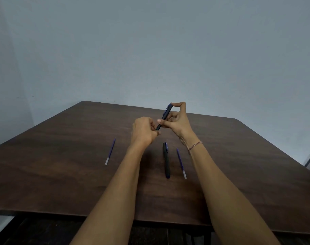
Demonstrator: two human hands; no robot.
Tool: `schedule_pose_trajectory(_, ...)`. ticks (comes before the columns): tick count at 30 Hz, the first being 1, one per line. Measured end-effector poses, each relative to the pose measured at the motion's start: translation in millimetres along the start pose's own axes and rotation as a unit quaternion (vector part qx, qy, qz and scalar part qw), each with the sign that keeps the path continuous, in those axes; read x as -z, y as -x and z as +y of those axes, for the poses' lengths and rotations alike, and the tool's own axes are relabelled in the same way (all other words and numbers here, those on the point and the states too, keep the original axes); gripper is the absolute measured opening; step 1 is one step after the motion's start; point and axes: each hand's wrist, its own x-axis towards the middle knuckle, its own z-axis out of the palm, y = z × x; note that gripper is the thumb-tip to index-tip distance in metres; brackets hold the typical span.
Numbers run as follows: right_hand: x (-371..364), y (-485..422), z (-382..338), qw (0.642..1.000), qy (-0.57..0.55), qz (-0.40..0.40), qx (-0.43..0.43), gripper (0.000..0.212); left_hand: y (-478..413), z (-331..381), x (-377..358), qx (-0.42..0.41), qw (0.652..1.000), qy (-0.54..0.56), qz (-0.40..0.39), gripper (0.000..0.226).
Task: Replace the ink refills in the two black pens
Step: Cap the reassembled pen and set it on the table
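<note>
We hold one black pen (163, 118) above the table's (62, 174) middle, its axis slanting toward the far edge; right hand (176, 121) pinches the upper barrel, left hand (143, 132) grips the lower end

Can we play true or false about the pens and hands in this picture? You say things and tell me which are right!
1. The left hand and the right hand both hold the raised pen above the table. True.
2. Three pens lie on the table. False: only one, the resting pen, lies there.
3. Two blue refills lie on the table. True: the left refill and the right refill.
4. The resting pen lies left of both refills. False: it lies between them, nearer the right refill.
5. The left wrist wears a bracelet. False: the bracelet is on the right wrist.
</note>
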Motion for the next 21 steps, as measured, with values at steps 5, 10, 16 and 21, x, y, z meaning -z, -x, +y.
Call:
schedule_pose_trajectory(5, 11.3, 1.8, 5.2, 0.998, -0.05, 0.003, -0.035, 0.064, 0.1, 2.0, -2.3, -0.012, 0.998, 0.064, -0.023, 0.019)
schedule_pose_trajectory(10, 37.7, 3.4, 9.3, 0.986, -0.143, 0.001, -0.088, 0.067, 3.0, 6.2, 1.2, -0.05, 0.978, 0.179, -0.088, 0.041)
schedule_pose_trajectory(16, 61.5, 6.8, 8.9, 0.967, -0.22, 0.014, -0.125, 0.063, 6.1, 9.6, 1.4, -0.097, 0.955, 0.223, -0.169, 0.045)
schedule_pose_trajectory(21, 67.2, 9.2, 10.0, 0.96, -0.236, 0.009, -0.149, 0.059, 9.1, 12.2, -1.4, -0.137, 0.963, 0.171, -0.158, 0.039)
